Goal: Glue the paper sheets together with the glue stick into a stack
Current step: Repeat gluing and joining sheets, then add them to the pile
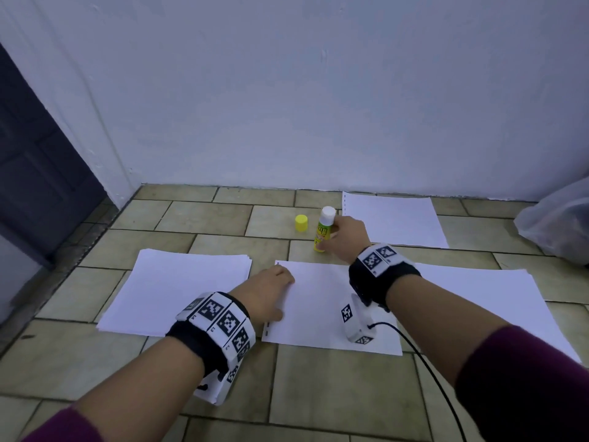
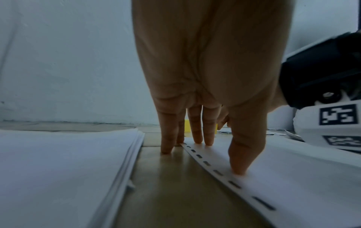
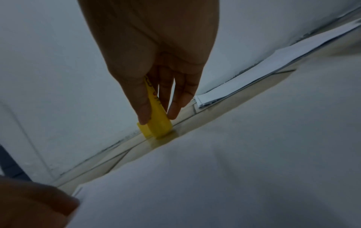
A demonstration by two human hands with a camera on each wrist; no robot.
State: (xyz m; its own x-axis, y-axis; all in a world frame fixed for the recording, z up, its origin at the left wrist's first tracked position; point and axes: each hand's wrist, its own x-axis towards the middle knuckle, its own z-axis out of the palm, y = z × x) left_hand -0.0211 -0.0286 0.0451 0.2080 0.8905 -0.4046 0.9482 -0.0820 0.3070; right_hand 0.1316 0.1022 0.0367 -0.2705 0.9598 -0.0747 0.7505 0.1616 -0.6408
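Note:
A yellow glue stick (image 1: 323, 233) with its white glue tip exposed stands upright on the tiled floor. My right hand (image 1: 329, 241) grips its lower body; in the right wrist view thumb and fingers of that hand (image 3: 158, 118) pinch the glue stick (image 3: 159, 126). Its yellow cap (image 1: 301, 223) stands just to the left. A single white sheet (image 1: 318, 309) with punched holes along its left edge lies in front of me. My left hand (image 1: 275, 287) presses that edge with straight fingers (image 2: 197, 132). A stack of white sheets (image 1: 178, 288) lies to the left.
Another sheet (image 1: 393, 218) lies by the back wall, and more paper (image 1: 478, 295) lies under my right forearm. A clear plastic bag (image 1: 557, 221) sits at the far right. A dark door (image 1: 32, 173) is on the left. A black cable (image 1: 424, 362) trails from my right wrist.

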